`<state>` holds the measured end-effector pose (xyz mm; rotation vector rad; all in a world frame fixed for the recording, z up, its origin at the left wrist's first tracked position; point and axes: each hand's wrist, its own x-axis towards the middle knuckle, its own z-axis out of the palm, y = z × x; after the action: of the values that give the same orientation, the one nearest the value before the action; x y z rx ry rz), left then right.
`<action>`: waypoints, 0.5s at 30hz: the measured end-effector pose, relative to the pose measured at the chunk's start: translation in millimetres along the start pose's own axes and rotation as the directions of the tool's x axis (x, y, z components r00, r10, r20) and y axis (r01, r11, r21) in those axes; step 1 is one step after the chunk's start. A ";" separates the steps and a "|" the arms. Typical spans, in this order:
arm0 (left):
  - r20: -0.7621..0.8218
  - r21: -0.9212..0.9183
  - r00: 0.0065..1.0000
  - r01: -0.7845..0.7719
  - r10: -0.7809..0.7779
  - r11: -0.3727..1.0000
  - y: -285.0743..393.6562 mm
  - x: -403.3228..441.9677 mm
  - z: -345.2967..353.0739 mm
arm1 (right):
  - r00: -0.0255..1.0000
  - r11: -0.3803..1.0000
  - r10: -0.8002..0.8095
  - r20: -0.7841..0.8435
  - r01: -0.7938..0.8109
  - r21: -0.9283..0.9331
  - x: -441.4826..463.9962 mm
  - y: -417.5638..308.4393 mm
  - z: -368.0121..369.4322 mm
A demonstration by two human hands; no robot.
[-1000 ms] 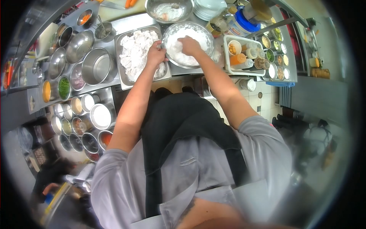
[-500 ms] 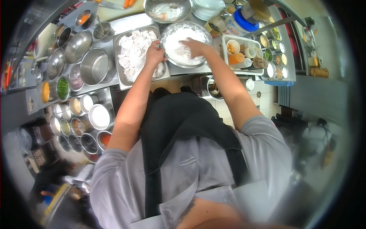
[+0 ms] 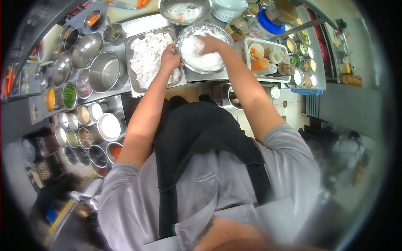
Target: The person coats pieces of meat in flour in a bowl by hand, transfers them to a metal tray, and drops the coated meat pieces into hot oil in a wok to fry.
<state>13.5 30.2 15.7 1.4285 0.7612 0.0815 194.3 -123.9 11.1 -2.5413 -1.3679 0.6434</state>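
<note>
A steel mixing bowl [image 3: 226, 37] holds a heap of white flour-like powder [image 3: 215, 62]. With closed fingers, my left hand [image 3: 170, 58] grips the bowl's left rim. Inside the bowl, my right hand [image 3: 210, 45] is down at the powder. Its fingers are smeared by motion and partly covered in white, so their hold cannot be made out. Left of the bowl is a rectangular metal tray [image 3: 133, 88], filled with white-coated pieces [image 3: 148, 58] whose kind I cannot make out.
Behind the mixing bowl stands another steel bowl [image 3: 184, 12] with powdery remains, beside stacked plates [image 3: 228, 9]. A white basket of squeeze bottles [image 3: 270, 78] is on the right. Several steel bowls and a deep pot [image 3: 104, 73] stand left. A metal shelf post [image 3: 299, 28] crosses the upper right.
My right hand has shifted slightly up and left within the bowl, through the powder. My left hand keeps its place at the rim.
</note>
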 end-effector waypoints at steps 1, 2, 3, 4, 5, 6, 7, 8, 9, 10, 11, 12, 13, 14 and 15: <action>0.002 0.000 1.000 -0.003 0.003 1.000 -1.7 1.8 0.6 | 0.999 0.999 0.031 0.024 -0.032 0.021 3.4 -6.2 7.7; 0.004 0.009 1.000 0.004 -0.004 1.000 -3.3 3.6 0.1 | 0.999 0.999 0.032 0.022 -0.032 0.019 4.3 -7.4 10.9; 0.001 0.014 1.000 0.009 -0.009 1.000 -0.5 4.8 -0.9 | 0.999 0.999 0.033 -0.020 -0.033 0.000 7.5 -8.3 13.6; -0.006 0.008 1.000 0.005 -0.005 1.000 1.3 5.6 -2.5 | 0.998 0.999 0.029 -0.059 -0.031 -0.021 13.1 -8.5 14.4; 0.018 0.010 1.000 0.013 -0.013 1.000 0.3 3.5 -4.1 | 0.997 1.000 0.014 -0.078 -0.013 0.013 16.6 -3.5 11.2; 0.044 0.011 0.999 0.023 -0.023 1.000 1.4 0.1 -4.5 | 0.997 1.000 0.008 -0.073 -0.007 0.009 13.9 -1.8 6.1; 0.038 0.004 0.999 0.025 -0.025 1.000 3.5 -1.5 -4.1 | 0.983 0.997 0.033 -0.180 -0.020 0.074 10.3 1.0 0.8; 0.028 0.004 0.999 0.021 -0.021 1.000 5.1 -3.3 -3.1 | 0.957 0.990 0.068 -0.283 -0.028 0.142 7.5 2.8 -3.5; 0.019 0.005 1.000 0.016 -0.016 1.000 5.3 -5.1 -2.4 | 0.953 0.990 0.113 -0.282 -0.085 0.111 -4.6 -9.5 -21.4; 0.018 0.002 1.000 0.016 -0.016 1.000 3.1 -2.8 -2.5 | 0.953 0.991 0.112 -0.281 -0.084 0.108 -8.8 -12.0 -28.2; 0.022 0.010 0.999 0.023 -0.023 1.000 1.5 -0.2 -2.7 | 0.965 0.994 0.096 -0.245 -0.080 0.074 -12.7 -13.5 -34.2; 0.026 0.019 0.999 0.030 -0.030 0.999 1.1 0.4 -2.9 | 0.975 0.996 0.082 -0.207 -0.075 0.041 -14.8 -11.9 -37.6; 0.025 0.017 0.999 0.029 -0.030 0.999 0.8 1.0 -3.1 | 0.975 0.996 0.080 -0.207 -0.074 0.040 -16.9 -9.0 -42.8; 0.025 0.021 0.999 0.027 -0.027 0.999 0.5 1.5 -3.4 | 0.989 0.995 0.084 -0.122 -0.076 0.065 -19.5 -5.8 -48.0; 0.026 0.026 0.999 0.024 -0.025 0.999 1.5 0.9 -3.5 | 0.996 0.992 0.086 -0.038 -0.082 0.090 -20.9 -4.2 -50.2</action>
<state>13.0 33.9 16.8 1.4414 0.7602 0.0344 204.0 -136.8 63.3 -2.5384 -1.1968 0.6470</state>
